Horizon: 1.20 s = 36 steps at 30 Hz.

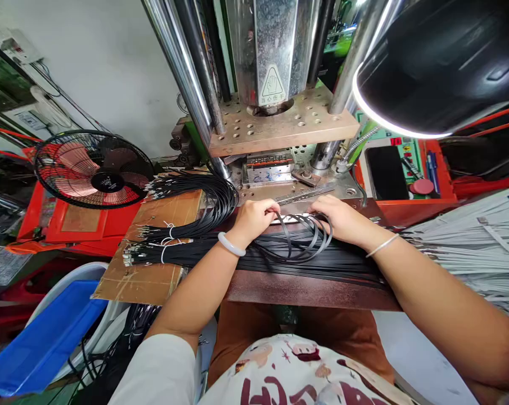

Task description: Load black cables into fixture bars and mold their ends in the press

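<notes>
My left hand (258,218) is closed in a pinch on a looped black flat cable (287,239), just in front of the press. On the other side of the loops, my right hand (332,214) has its fingers curled round the same cable. Beneath both hands, a bundle of straight black cables (220,256) lies across the dark red bench, tied with white at its left end. Another black bundle (220,197) curves round beside the press. Behind my hands lies a metal strip (307,194), near a small metal die block (269,169).
A press plate (283,132) with a hand-warning label above hangs over the die. At the upper right is a lamp (440,67). White cables (486,242) lie at the right, with a phone (386,173) behind them. A fan (106,174) and a blue tray (47,337) are at the left.
</notes>
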Available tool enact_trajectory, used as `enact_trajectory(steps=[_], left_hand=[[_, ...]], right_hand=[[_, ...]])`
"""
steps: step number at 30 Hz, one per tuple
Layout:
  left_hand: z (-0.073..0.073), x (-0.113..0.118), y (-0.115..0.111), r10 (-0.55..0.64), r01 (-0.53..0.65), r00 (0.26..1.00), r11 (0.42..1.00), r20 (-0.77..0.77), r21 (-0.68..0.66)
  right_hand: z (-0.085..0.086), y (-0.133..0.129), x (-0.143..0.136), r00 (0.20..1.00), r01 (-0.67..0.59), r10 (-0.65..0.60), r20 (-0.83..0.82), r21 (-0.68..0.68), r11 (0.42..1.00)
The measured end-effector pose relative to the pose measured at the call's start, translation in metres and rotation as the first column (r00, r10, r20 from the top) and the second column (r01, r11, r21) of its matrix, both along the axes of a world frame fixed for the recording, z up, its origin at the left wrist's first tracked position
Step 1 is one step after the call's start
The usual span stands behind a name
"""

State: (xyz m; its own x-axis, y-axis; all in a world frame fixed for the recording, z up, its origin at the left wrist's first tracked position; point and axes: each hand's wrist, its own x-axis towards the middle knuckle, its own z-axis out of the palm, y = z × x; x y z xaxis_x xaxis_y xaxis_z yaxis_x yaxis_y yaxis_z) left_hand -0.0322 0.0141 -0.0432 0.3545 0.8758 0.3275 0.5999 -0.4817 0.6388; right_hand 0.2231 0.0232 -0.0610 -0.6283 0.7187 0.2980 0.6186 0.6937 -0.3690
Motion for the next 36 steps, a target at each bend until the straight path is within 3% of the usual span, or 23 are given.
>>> enact_trajectory(steps=[5,11,16,20,23,28,30,32,34,36], left_hand=[[0.008,-0.005,0.000,-0.026,0.029,0.990,0.999,-0.140,0.017],[0.016,-0.001,-0.014,-0.086,0.177,0.895,0.969,-0.438,0.170],[0.007,-0.005,-0.012,-0.037,0.079,0.933,0.991,-0.357,0.104],[0.006,-0.015,-0.008,-0.064,0.083,0.955,0.995,-0.291,0.057],[0.014,-0.024,-0.010,-0.039,0.059,0.930,0.997,-0.366,0.043],[0.039,-0.034,-0.008,0.046,-0.044,0.995,0.998,-0.086,0.033],[0.042,-0.034,-0.008,0.037,-0.034,0.986,0.999,-0.160,0.024],[0.037,-0.031,-0.011,-0.024,0.026,0.925,1.000,-0.378,0.001],[0.027,-0.027,-0.017,-0.060,0.076,0.817,0.997,-0.573,0.005],[0.019,-0.025,-0.021,-0.089,0.136,0.719,0.991,-0.689,0.015]], right_hand=[[0.000,0.002,0.001,0.999,-0.020,0.018,-0.038,-0.040,0.999],[0.006,-0.005,-0.007,0.998,0.053,-0.051,0.027,-0.081,0.995],[0.018,-0.011,-0.006,0.976,0.164,-0.156,0.150,-0.041,0.986],[0.024,-0.012,0.004,0.948,0.262,-0.252,0.195,-0.027,0.965],[0.023,-0.012,0.007,0.943,0.267,-0.249,0.219,-0.056,0.962],[0.021,-0.009,0.006,0.928,0.296,-0.276,0.251,-0.045,0.954],[0.022,-0.008,0.005,0.920,0.308,-0.288,0.265,-0.033,0.951],[0.023,-0.011,0.004,0.918,0.306,-0.287,0.274,-0.028,0.952],[0.023,-0.015,0.003,0.922,0.290,-0.271,0.278,-0.029,0.957],[0.022,-0.019,0.003,0.931,0.250,-0.232,0.281,-0.031,0.968]])
